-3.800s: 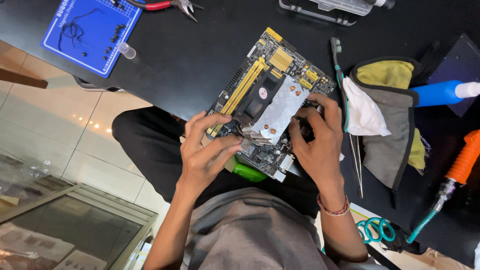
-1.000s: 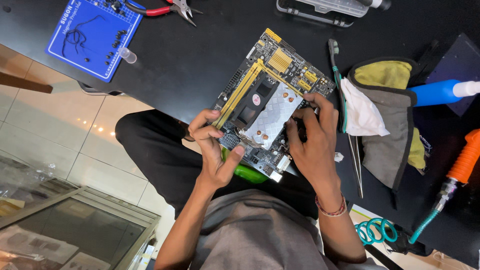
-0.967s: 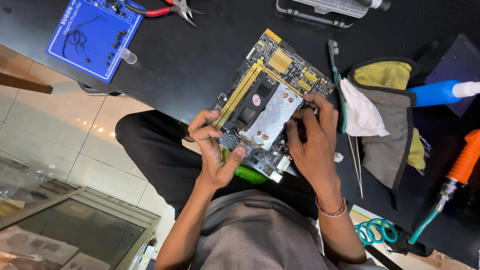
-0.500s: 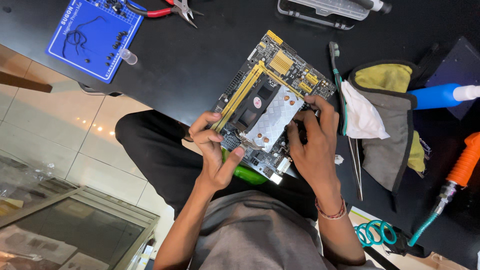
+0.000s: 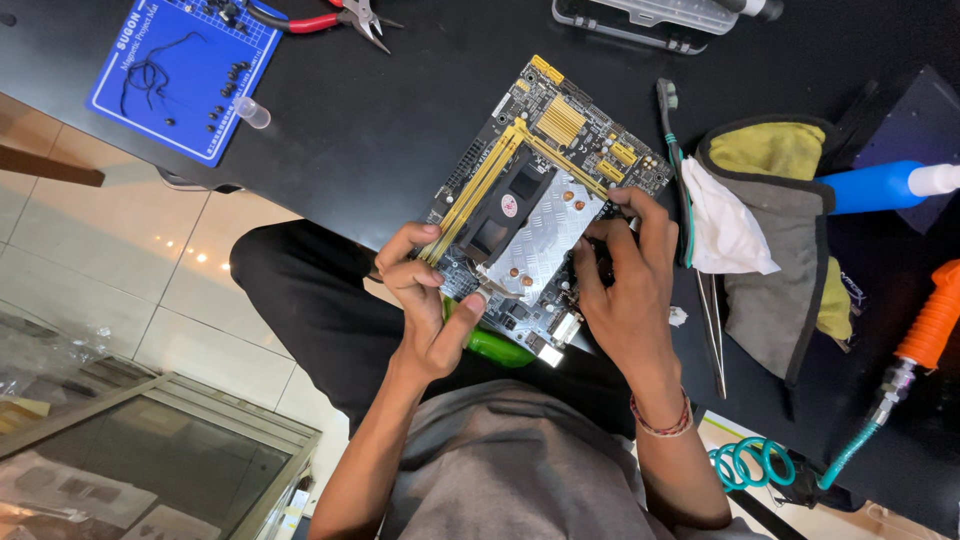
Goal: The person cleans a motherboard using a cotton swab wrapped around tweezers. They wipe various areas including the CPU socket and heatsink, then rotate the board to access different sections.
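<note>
A dark computer motherboard (image 5: 565, 130) with yellow slots lies tilted at the near edge of the black table (image 5: 390, 110). A silver finned cooler with a black fan (image 5: 525, 230) sits on its middle. My left hand (image 5: 428, 305) grips the board's near left edge, thumb pressed on the board beside the cooler's corner. My right hand (image 5: 625, 290) holds the board's right side, fingers curled against the cooler's right edge. A green object (image 5: 495, 347) shows under the board by my left thumb.
A blue mat (image 5: 185, 70) with small screws and red-handled pliers (image 5: 320, 17) lie at the far left. At right are a brush (image 5: 668, 105), a yellow-grey cloth with white tissue (image 5: 775, 235), a blue bottle (image 5: 885, 183), tweezers (image 5: 714, 330) and an orange tool with teal coiled hose (image 5: 925, 320).
Over the last seconds my left hand's fingers curled in from a flat reach over the cooler to a grip on the board's left edge. In the last second almost nothing moved.
</note>
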